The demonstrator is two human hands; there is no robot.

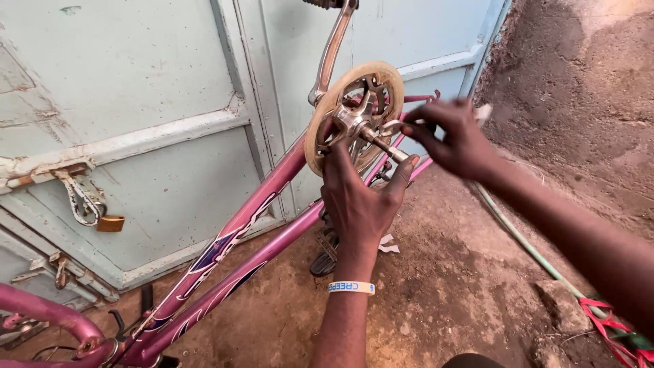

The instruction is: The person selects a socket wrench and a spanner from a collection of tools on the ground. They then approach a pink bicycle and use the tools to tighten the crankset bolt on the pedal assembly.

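- Bicycle frame (231, 238) lies upturned before the metal door (157, 136).
- Chainring (354, 112) sits at its upper end, crank arm (332, 51) rising above.
- Padlock (109, 223) hangs on door, left.
- Hose (524, 242) on ground, right.

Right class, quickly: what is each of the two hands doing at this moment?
Left hand: closed around the axle beside the chainring of the pink bike frame.
Right hand: fingertips pinched at the axle's end; what it holds cannot be told.
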